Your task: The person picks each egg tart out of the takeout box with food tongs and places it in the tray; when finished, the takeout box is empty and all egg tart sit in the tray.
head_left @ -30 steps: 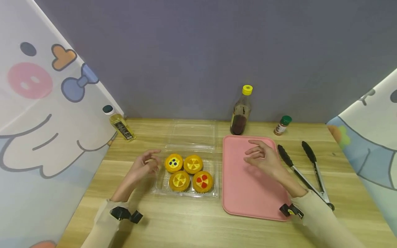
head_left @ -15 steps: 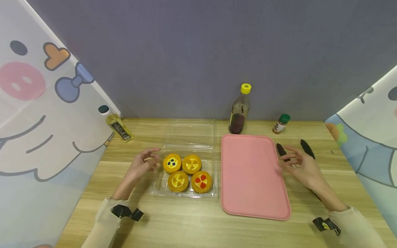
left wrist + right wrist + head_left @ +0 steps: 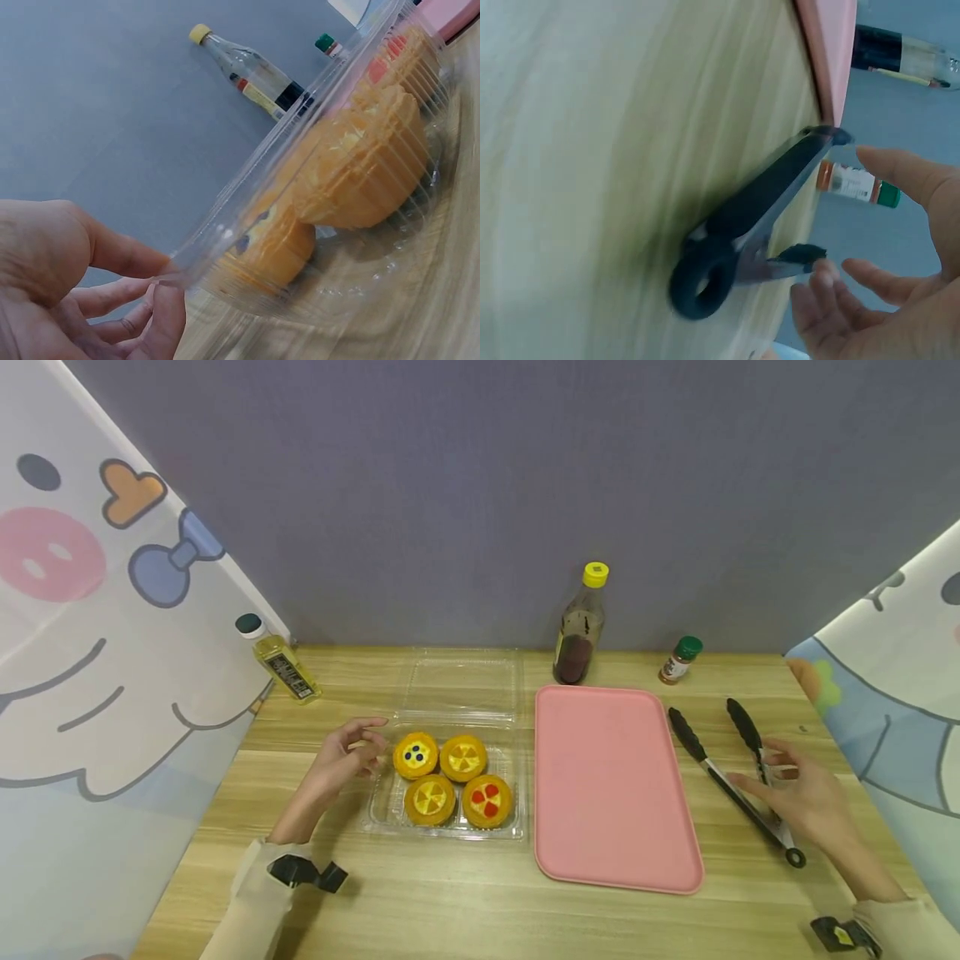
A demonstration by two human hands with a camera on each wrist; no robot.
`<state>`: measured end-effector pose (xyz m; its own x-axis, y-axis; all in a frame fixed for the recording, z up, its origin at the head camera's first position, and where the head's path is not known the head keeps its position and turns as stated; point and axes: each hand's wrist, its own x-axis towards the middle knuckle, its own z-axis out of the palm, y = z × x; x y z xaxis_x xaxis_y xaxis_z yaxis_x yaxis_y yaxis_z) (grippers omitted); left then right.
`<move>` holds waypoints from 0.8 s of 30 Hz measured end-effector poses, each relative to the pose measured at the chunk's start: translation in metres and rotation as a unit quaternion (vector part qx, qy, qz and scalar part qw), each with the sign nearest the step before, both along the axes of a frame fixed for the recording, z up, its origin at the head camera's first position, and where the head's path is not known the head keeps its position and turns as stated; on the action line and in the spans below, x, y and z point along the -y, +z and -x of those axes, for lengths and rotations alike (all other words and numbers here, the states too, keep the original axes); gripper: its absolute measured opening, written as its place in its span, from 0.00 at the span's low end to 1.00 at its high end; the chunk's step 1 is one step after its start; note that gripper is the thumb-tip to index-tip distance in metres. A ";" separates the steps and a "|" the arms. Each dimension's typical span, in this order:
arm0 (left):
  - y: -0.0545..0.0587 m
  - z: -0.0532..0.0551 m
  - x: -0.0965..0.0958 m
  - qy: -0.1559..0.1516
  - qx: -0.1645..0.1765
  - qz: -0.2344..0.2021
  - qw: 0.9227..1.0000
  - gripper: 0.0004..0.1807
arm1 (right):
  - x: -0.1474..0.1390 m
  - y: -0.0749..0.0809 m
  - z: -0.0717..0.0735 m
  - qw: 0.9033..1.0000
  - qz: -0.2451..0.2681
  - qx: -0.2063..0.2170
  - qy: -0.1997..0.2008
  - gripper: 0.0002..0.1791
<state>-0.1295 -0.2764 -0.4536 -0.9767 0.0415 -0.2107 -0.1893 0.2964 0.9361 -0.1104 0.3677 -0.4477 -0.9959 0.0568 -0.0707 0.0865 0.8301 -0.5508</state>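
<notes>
Tongs (image 3: 753, 814) were metal with matt, plasticky-looking tips, tray (image 3: 615, 793) looked like smooth plastic, box (image 3: 480, 835) was super glossy clear plastic, tabletop (image 3: 420, 902) had smooth woodgrain, backdrop (image 3: 420, 510) seemed kinda matt, like cloth.

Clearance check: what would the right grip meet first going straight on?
Most likely the tongs: the right grip points at their spread arms. Depth is unclear, so any remaining gap is hard to judge; fingertips may be touching them.

A kitchen-style setting
Around me, a grey wall (image 3: 450, 510) and cartoon-printed side walls (image 3: 82, 693) close in a wood-grain table (image 3: 450, 902); the sauce bottle (image 3: 577, 647), oil bottle (image 3: 287, 668), spice jar (image 3: 678, 663), tongs (image 3: 742, 803) and tarts (image 3: 430, 800) on it give the kitchen look.
</notes>
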 end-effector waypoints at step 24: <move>0.002 0.002 0.002 -0.011 0.017 -0.005 1.000 0.25 | 0.002 -0.013 0.017 0.990 -0.088 0.113 0.000 0.73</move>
